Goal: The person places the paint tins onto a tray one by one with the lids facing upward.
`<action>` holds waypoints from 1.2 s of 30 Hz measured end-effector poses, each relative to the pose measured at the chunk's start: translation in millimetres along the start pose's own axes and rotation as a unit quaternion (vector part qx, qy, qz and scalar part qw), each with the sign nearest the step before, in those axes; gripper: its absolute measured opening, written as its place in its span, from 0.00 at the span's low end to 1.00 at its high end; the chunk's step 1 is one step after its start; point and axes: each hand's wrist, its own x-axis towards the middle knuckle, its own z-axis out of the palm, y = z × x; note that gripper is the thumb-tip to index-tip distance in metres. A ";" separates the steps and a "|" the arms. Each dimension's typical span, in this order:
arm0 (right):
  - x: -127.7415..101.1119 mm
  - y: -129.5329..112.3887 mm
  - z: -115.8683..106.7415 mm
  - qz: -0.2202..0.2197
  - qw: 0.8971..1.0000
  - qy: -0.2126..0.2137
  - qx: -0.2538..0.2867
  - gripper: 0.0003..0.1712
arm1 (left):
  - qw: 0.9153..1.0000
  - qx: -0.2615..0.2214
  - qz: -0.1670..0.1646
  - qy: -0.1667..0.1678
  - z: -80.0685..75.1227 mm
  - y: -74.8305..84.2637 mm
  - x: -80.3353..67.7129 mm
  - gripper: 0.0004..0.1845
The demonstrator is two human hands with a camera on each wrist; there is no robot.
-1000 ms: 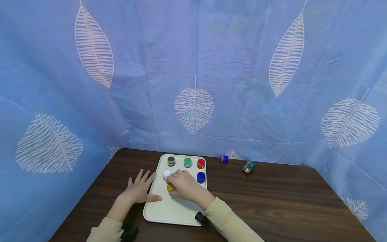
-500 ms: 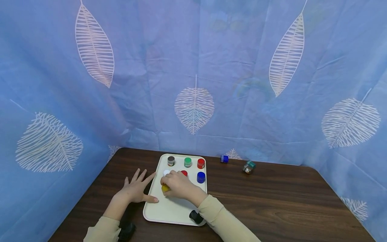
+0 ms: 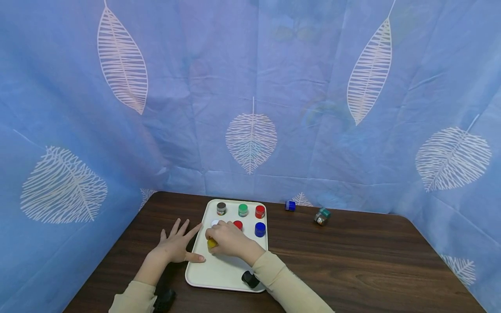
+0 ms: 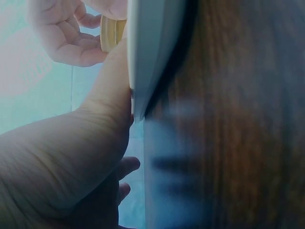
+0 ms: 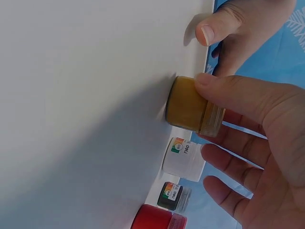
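on the cream tray (image 3: pixel 219 274), near its left edge, your right hand (image 3: pixel 228 239) pinches the yellow jar (image 5: pixel 190 106) by its lid end, thumb on one side and fingertips on the other, with the jar's base on the tray floor. your left hand (image 3: pixel 176 245) lies flat beside the tray, fingers straight and fanned on the table (image 3: pixel 352 261), thumb pressed against the tray's rim. the white jar (image 5: pixel 185 160) stands just beside the yellow one, and your lower fingers hang right over it; a careless sweep of the wrist could knock it, or push it into the black-lidded jar (image 5: pixel 172 195) and the red jar (image 5: pixel 155 219) close behind. because you hold only the yellow jar's cap end, a twist might loosen the lid rather than move the jar, and paint could spill on the tray. if your left thumb eases off, the tray may slide under a sideways push. in the head view your right hand covers most of the yellow jar and much of the white one, so their spacing is hard to read there. the left wrist view is blurred and mostly shows palm and tray edge. the green jar (image 3: pixel 243 210), the blue jar (image 3: pixel 260 229) and two small jars (image 3: pixel 322 216) lying far off on the table are too small to read labels.
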 end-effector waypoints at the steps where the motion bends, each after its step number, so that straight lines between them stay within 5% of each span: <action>1: 0.2 -0.1 0.0 0.000 1.000 0.000 0.000 0.13 | 1.000 0.000 -0.001 -0.001 0.2 -0.1 0.3 0.60; 15: -9.6 4.7 -2.7 0.030 0.999 -0.008 -0.009 0.21 | 1.000 0.000 -0.001 -0.003 0.3 0.0 -0.4 0.60; 36: -79.2 55.3 -19.5 0.079 0.993 0.053 0.066 0.20 | 0.999 -0.024 -0.011 -0.018 -1.0 0.3 -0.6 0.62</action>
